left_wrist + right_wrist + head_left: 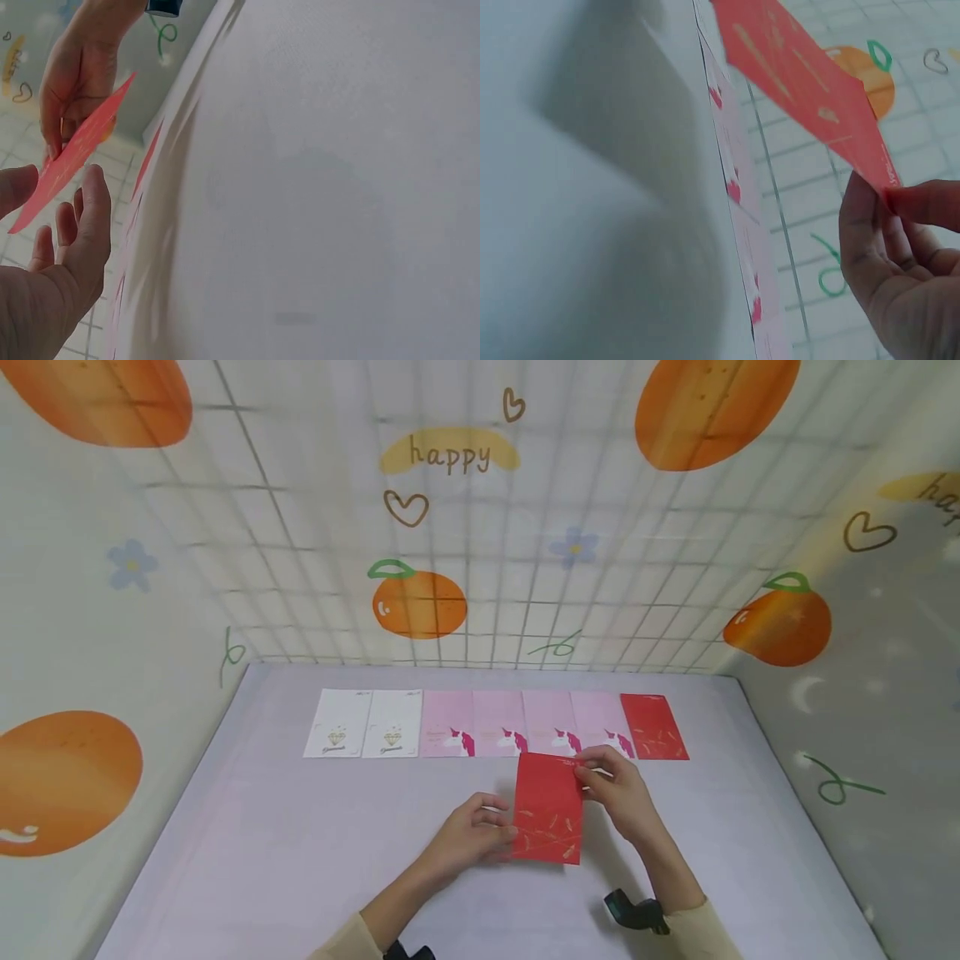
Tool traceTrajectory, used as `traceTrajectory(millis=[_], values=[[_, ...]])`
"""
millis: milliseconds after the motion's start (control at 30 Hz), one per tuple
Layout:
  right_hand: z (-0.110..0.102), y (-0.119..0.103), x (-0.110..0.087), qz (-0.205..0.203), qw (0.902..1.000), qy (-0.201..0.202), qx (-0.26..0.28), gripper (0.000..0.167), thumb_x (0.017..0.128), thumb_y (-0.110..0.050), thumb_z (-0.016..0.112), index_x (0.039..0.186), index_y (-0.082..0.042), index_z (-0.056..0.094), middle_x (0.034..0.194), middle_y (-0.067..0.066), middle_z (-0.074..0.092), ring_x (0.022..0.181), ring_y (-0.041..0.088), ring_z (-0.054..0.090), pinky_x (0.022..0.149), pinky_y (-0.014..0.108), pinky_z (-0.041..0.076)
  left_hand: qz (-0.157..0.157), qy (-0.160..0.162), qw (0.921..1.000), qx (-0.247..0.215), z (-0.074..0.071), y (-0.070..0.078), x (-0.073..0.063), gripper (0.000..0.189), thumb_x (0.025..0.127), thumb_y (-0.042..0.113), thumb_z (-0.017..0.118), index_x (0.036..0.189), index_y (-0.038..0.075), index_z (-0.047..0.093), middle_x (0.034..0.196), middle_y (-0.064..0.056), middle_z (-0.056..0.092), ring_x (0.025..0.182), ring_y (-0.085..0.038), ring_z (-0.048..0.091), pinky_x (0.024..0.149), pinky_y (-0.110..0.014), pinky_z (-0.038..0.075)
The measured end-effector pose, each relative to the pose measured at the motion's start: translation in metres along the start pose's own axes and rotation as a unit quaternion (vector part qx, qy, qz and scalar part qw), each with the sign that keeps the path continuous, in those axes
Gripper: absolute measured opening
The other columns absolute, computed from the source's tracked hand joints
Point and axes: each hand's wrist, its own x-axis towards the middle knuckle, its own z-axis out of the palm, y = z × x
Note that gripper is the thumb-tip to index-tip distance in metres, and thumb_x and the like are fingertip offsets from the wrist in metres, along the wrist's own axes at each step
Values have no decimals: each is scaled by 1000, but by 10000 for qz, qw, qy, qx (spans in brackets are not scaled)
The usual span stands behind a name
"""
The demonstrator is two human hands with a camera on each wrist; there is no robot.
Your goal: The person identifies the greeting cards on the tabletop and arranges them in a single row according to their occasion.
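A red envelope [549, 814] with gold marks is held up over the table in the head view. My right hand [618, 789] pinches it by its upper right corner, thumb against fingers, as the right wrist view shows at the envelope's corner [877, 161]. At the opposite edge, my left hand [472, 835] has its thumb [16, 189] right at the envelope. Its loosely extended fingers [94, 202] spread behind the envelope, with a gap showing in the left wrist view. Just beyond lies a row with a second red envelope [654, 727] at its right end.
Side by side along the table's back lie two white envelopes [337, 723] with a diamond print and several pink envelopes [447, 714] with a unicorn. The pale table [300, 860] meets a gridded curtain [480, 535] printed with oranges, with more fabric at both sides.
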Motion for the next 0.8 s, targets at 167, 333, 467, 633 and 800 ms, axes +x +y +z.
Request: traceTrajectory(millis=[167, 333, 467, 633, 800], values=[[11, -2, 3, 55, 9999, -93, 75, 33, 94, -22, 72, 119, -5, 59, 115, 17, 59, 97, 31, 69, 79, 41, 58, 69, 60, 9999, 87, -4, -1, -3, 45, 89, 16, 74, 127, 5, 53, 108, -11, 65, 95, -25, 69, 76, -41, 59], [17, -3, 5, -30, 9998, -194, 83, 31, 94, -19, 71, 118, -4, 59, 114, 17, 59, 97, 32, 68, 78, 40, 58, 192, 89, 9997, 88, -5, -2, -5, 42, 90, 12, 72, 126, 3, 52, 107, -12, 64, 95, -25, 68, 75, -40, 59], [21, -2, 6, -26, 9997, -234, 96, 30, 95, -18, 71, 119, -4, 59, 113, 17, 59, 98, 32, 68, 78, 41, 59, 228, 120, 9996, 63, -6, -3, -7, 39, 90, 10, 71, 124, 1, 52, 105, -12, 64, 94, -24, 68, 73, -39, 60], [25, -2, 6, -85, 9997, -218, 106, 32, 95, -16, 70, 122, -4, 58, 113, 17, 59, 99, 32, 68, 77, 42, 59, 265, 127, 9996, -13, -8, -5, -9, 39, 90, 7, 69, 124, 1, 51, 105, -13, 63, 92, -24, 69, 71, -37, 60], [28, -3, 4, -101, 9996, -243, 134, 41, 93, -22, 73, 128, -6, 57, 113, 16, 60, 99, 31, 67, 78, 43, 59, 306, 114, 9994, -91, -10, -2, -12, 40, 90, 6, 68, 126, 0, 50, 105, -15, 62, 93, -26, 69, 72, -38, 59]])
